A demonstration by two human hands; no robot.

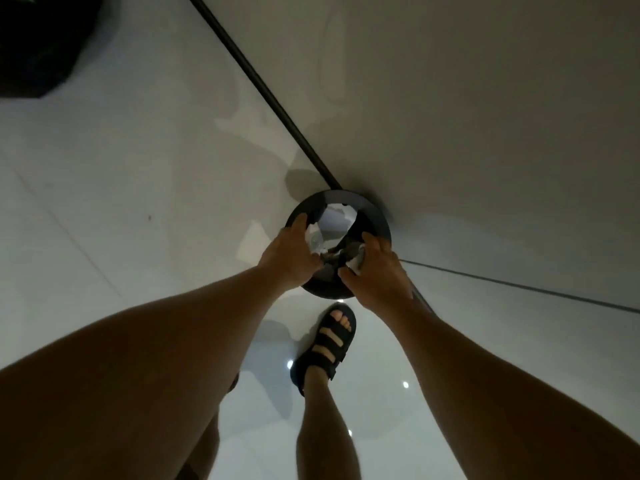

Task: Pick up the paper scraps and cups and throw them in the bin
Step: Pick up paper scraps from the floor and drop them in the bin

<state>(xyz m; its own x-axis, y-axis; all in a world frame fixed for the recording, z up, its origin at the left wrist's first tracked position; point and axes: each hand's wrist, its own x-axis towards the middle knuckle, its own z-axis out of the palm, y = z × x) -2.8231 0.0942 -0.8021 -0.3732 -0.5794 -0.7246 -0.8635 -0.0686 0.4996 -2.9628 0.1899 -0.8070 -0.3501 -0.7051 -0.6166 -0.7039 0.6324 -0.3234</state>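
Glossy white tiled floor [104, 209] meeting a grey wall [485, 98] along a black skirting strip [256, 77]. A round black bin [375, 216] stands at the foot of the wall, its top opening facing you. Your foot in a black strapped sandal [325, 344] stands just before it. Your left hand [289, 256] curls around a clear cup [316, 240] over the bin's left rim. Your right hand [379, 271] pinches crumpled white paper scraps [356, 264] between thumb and fingers, over the near rim of the opening.
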